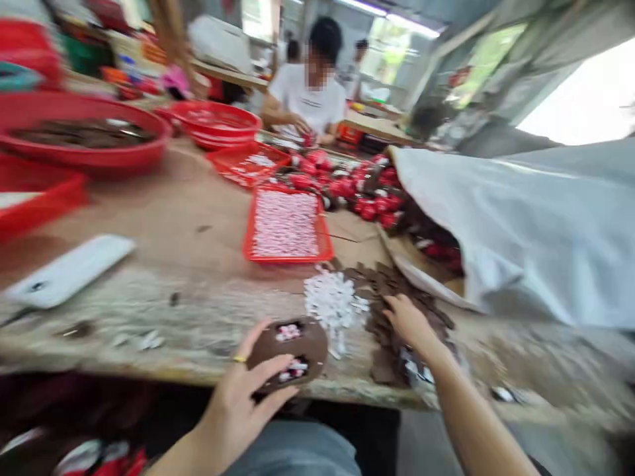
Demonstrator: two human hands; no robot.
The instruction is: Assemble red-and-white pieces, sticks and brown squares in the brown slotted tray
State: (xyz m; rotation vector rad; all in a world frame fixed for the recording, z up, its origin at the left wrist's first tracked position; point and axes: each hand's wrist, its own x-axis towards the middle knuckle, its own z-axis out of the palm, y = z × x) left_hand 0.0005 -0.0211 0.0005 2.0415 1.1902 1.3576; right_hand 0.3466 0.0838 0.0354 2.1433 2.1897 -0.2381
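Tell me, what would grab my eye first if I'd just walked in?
Probably the big white sack on the right, its open mouth facing the heap of red-and-brown things. Then the red tray in the middle, full of pink pieces. Nearest you, the left hand holds a brown oval with two openings, while the right hand is at a brown pile.

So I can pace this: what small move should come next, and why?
Probably pinch at the brown pile with the right hand, since that hand is over it while the left hand holds a brown oval.
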